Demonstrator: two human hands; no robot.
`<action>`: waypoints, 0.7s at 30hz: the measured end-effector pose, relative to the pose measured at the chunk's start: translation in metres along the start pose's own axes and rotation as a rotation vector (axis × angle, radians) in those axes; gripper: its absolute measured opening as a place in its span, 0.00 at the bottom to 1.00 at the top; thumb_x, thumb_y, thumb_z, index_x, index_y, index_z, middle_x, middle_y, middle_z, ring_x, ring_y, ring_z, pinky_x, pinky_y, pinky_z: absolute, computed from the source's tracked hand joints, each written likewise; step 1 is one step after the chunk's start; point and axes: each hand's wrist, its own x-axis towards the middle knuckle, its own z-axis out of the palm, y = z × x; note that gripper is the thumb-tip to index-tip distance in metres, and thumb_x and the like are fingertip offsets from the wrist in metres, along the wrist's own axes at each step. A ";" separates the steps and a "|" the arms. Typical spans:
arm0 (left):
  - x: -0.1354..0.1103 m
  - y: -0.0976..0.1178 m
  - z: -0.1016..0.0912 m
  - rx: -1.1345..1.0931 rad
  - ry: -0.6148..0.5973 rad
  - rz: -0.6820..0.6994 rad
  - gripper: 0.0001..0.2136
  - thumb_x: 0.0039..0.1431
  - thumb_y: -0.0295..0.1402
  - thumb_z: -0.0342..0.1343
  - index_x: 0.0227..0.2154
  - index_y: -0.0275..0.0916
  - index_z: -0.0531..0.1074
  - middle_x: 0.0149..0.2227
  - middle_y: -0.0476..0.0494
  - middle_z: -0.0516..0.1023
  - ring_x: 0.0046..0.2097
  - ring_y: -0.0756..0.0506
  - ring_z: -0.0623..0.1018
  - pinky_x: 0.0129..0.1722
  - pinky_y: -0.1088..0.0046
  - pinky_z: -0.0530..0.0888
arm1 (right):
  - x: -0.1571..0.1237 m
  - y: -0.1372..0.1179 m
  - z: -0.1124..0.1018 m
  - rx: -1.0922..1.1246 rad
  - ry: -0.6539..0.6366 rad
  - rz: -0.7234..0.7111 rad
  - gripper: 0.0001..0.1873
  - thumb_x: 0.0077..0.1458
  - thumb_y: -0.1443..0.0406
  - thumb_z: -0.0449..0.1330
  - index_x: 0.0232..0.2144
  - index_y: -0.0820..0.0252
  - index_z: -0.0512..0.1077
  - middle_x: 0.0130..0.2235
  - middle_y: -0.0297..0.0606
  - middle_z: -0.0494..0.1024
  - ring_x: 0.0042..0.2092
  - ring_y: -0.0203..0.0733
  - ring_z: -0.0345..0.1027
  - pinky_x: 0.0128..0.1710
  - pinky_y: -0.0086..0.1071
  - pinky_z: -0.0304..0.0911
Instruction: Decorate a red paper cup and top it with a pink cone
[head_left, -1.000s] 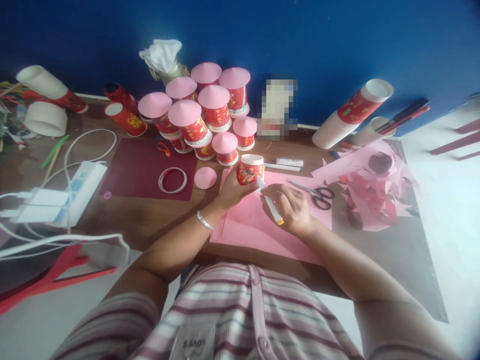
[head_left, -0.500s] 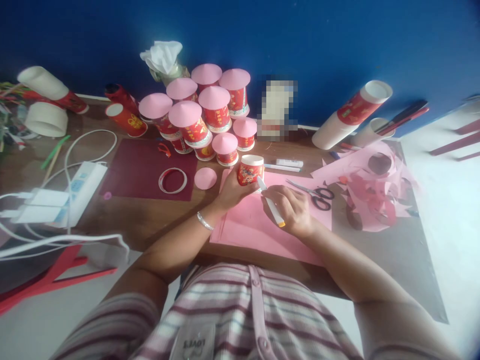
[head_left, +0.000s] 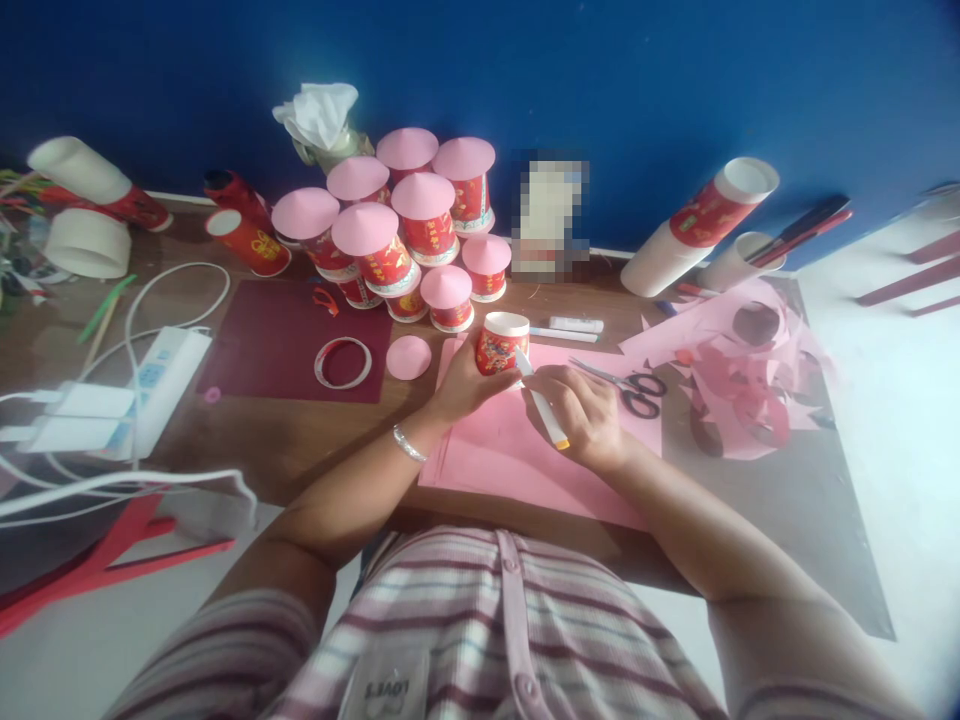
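Note:
Wrapped around a red patterned paper cup (head_left: 501, 343) with a white rim, my left hand (head_left: 466, 375) holds it upright over the pink paper sheets (head_left: 487, 450). In my right hand (head_left: 581, 415) is a white marker pen (head_left: 546, 408) with a yellow end, its tip at the cup's lower right side. Whether the tip touches the cup I cannot tell. Scissors (head_left: 626, 385) lie just right of that hand. A pink paper disc (head_left: 409, 357) rests left of the cup. Behind it stand several red cups with pink paper cones (head_left: 365, 232) on top.
A paper ring (head_left: 343, 363) lies on a dark red sheet (head_left: 255, 350). Pink paper scraps (head_left: 739, 390) and a tall cardboard tube (head_left: 701, 228) are on the right. On the left are a power strip (head_left: 169, 385) and white cables. Two pens (head_left: 566, 331) lie behind the cup.
The whole view has shifted slightly. Both hands keep nearly the same pose, with the cup and the marker pen still in them.

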 end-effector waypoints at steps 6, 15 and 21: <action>0.000 0.001 0.000 0.013 -0.003 0.012 0.31 0.43 0.48 0.74 0.46 0.37 0.71 0.40 0.41 0.80 0.42 0.42 0.80 0.41 0.66 0.79 | -0.001 0.000 0.001 -0.004 0.000 0.006 0.15 0.61 0.75 0.58 0.50 0.63 0.67 0.37 0.42 0.79 0.35 0.41 0.74 0.33 0.32 0.70; 0.001 0.003 0.000 -0.004 0.015 -0.007 0.30 0.43 0.47 0.74 0.44 0.37 0.70 0.40 0.42 0.79 0.41 0.43 0.79 0.41 0.68 0.77 | -0.001 0.001 0.001 -0.003 -0.015 0.013 0.15 0.61 0.75 0.56 0.50 0.63 0.67 0.37 0.42 0.79 0.36 0.41 0.74 0.32 0.32 0.71; 0.001 0.006 0.001 -0.022 0.017 0.010 0.26 0.45 0.45 0.73 0.41 0.37 0.70 0.38 0.43 0.78 0.39 0.44 0.78 0.39 0.68 0.77 | -0.003 0.001 0.002 -0.017 -0.004 0.020 0.16 0.61 0.75 0.56 0.50 0.60 0.67 0.36 0.39 0.79 0.33 0.39 0.74 0.30 0.32 0.70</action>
